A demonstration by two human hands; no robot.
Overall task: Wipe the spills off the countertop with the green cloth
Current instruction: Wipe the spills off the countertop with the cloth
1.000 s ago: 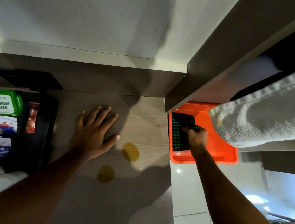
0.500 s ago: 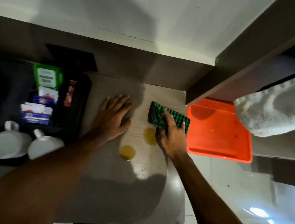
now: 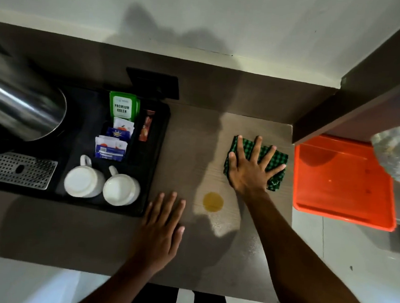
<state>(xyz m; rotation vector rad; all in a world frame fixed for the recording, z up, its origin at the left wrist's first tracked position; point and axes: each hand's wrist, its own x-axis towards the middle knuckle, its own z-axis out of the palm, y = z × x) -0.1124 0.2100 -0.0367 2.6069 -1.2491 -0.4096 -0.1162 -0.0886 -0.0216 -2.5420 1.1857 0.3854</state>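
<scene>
The green checked cloth (image 3: 275, 161) lies folded on the wood-grain countertop (image 3: 190, 138), near its right edge. My right hand (image 3: 249, 169) presses flat on the cloth with fingers spread, covering most of it. One round yellow spill (image 3: 213, 202) sits on the counter just below and left of the cloth. My left hand (image 3: 162, 230) rests flat on the counter, fingers apart, to the left of the spill and holding nothing.
A black tray (image 3: 155, 171) on the left holds two white cups (image 3: 101, 186), tea sachets (image 3: 120, 130) and a steel kettle (image 3: 21, 106). An orange tray (image 3: 344, 207) sits lower, right of the counter edge, under a white towel (image 3: 399, 156). A wall runs behind.
My right hand carried the cloth from the orange tray onto the counter and now presses it flat; the upper spill no longer shows. My left hand slid back toward the front edge.
</scene>
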